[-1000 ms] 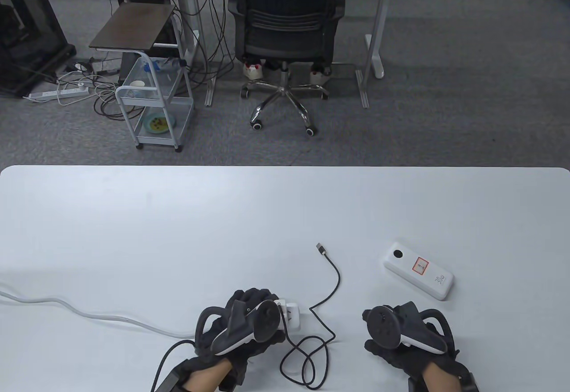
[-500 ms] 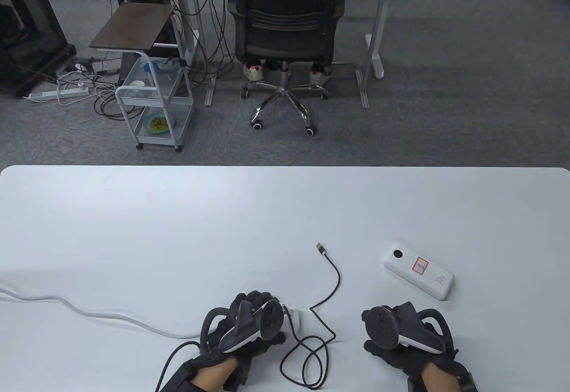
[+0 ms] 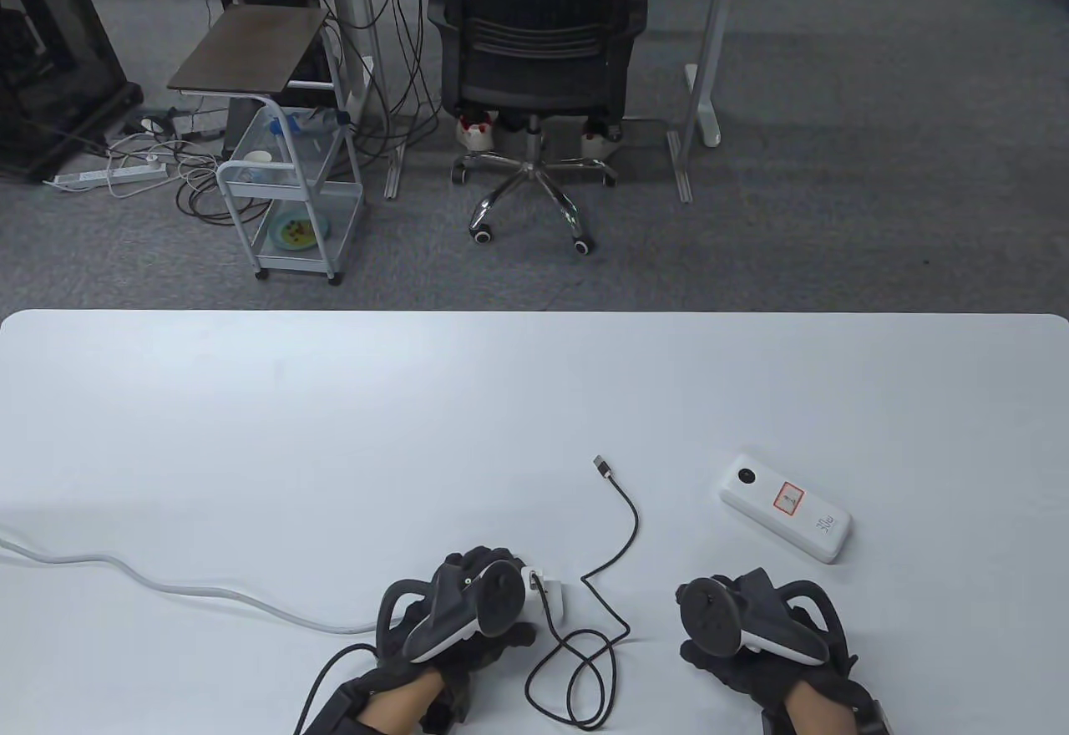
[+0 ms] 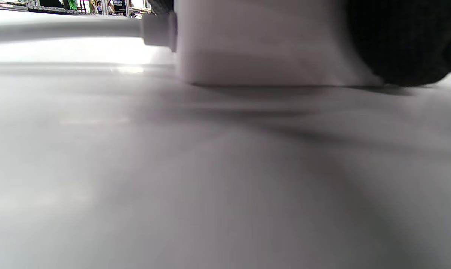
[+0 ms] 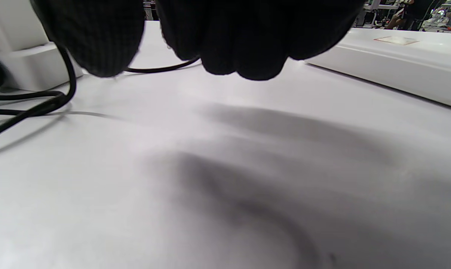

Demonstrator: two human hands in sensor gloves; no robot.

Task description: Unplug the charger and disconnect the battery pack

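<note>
The white battery pack (image 3: 785, 508) lies flat at the right, apart from the cable; it also shows in the right wrist view (image 5: 397, 63). The black cable (image 3: 622, 551) runs from its bare free plug (image 3: 601, 465) down through a loop to the white charger (image 3: 549, 597). The charger sticks out to the right of my left hand (image 3: 484, 572). That hand lies over the white socket block (image 4: 263, 41), with one gloved finger (image 4: 401, 41) against its side. My right hand (image 3: 743, 601) rests on the table with its fingers (image 5: 225, 37) curled, holding nothing.
A white power cord (image 3: 192, 589) runs from the socket block to the table's left edge; it also shows in the left wrist view (image 4: 61, 28). The cable's loop (image 3: 576, 676) lies between my hands. An office chair (image 3: 539, 58) stands beyond the far edge.
My left hand has shifted a little to the right and toward me over the socket block. The charger now shows more and looks tilted. My right hand has barely moved.
</note>
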